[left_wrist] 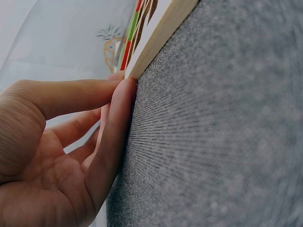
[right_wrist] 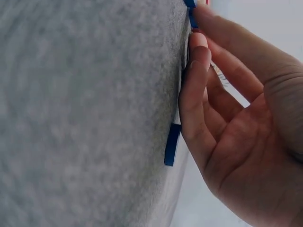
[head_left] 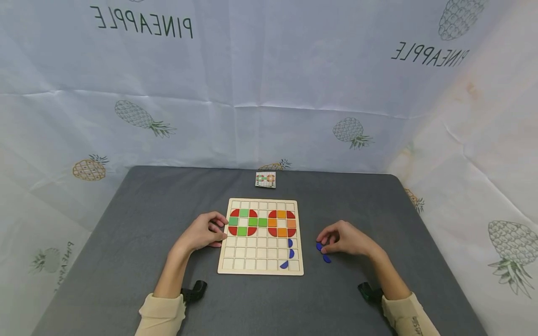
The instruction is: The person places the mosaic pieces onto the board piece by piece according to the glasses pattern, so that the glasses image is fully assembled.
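Note:
A light wooden board (head_left: 262, 256) with a grid of square cells lies on the table. Red, green and orange pieces form two ring patterns in its upper rows, and several blue half-round pieces (head_left: 292, 253) sit in its right-hand cells. At the board's left edge, my left hand (head_left: 206, 230) holds the rim between thumb and fingers; the left wrist view shows the fingertips (left_wrist: 124, 87) right at the corner of the wood. To the right of the board, my right hand (head_left: 346, 239) pinches a blue half-round piece (head_left: 319, 246). Another blue piece (head_left: 327, 258) lies just below those fingers.
Behind the board stands a small card (head_left: 265, 179) printted with a similar coloured pattern. The dark grey table (head_left: 168, 186) ends at a hanging white cloth (head_left: 235, 130) with pineapple prints. Black straps (head_left: 195, 291) are on both wrists.

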A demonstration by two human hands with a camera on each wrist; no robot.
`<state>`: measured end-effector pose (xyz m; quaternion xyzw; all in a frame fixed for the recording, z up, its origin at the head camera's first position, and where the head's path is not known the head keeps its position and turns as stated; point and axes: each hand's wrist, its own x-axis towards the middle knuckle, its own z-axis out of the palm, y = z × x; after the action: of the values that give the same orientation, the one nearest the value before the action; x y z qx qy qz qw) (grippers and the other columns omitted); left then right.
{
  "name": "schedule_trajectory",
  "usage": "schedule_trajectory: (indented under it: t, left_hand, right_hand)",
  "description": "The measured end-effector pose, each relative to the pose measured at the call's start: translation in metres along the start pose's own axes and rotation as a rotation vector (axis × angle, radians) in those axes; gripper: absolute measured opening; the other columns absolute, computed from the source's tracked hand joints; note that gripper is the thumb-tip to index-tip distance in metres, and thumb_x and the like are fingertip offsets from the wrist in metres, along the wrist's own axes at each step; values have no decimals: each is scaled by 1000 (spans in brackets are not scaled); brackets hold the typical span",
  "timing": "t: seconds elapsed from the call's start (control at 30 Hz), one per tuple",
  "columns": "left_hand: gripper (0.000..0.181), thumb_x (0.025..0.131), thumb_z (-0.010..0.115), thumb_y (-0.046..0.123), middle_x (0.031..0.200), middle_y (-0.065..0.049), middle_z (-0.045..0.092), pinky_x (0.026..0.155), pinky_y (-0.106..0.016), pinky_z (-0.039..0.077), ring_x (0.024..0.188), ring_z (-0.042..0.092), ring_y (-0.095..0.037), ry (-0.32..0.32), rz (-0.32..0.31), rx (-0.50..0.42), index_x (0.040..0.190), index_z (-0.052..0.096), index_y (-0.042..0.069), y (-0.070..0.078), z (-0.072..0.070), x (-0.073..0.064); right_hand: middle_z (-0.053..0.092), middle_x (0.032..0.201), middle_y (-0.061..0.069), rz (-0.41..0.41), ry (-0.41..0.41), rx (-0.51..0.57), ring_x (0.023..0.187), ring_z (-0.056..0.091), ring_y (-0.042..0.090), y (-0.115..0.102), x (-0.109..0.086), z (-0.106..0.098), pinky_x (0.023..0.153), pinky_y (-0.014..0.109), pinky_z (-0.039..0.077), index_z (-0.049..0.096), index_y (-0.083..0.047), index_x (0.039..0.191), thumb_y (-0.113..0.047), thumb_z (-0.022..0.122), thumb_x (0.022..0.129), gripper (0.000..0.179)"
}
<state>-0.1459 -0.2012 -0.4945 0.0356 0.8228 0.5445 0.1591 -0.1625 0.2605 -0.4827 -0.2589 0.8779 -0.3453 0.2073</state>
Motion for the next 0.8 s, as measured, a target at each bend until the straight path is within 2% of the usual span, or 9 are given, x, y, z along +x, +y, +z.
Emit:
schedule_trajectory:
  t: [0.4, 0.8]
  left_hand:
    - [35, 92, 80, -3, 105, -16, 59, 66, -34, 68, 79, 65, -19, 9, -10, 5, 123, 65, -4, -1, -1, 1]
    - [39, 92, 81, -3, 108, -20, 59, 66, -37, 69, 79, 65, -20, -7, 16, -5, 126, 64, -7, 1, -2, -1]
  right_hand:
    - [79, 96, 2, -17, -46, 22, 75, 65, 3, 3, 4, -5, 65, 21, 57, 82, -11, 109, -19, 90, 90, 22]
    - [75, 91, -5, -45, -28, -54, 72, 63, 1, -5, 6, -3, 64, 21, 56, 81, -14, 104, -23, 89, 91, 17]
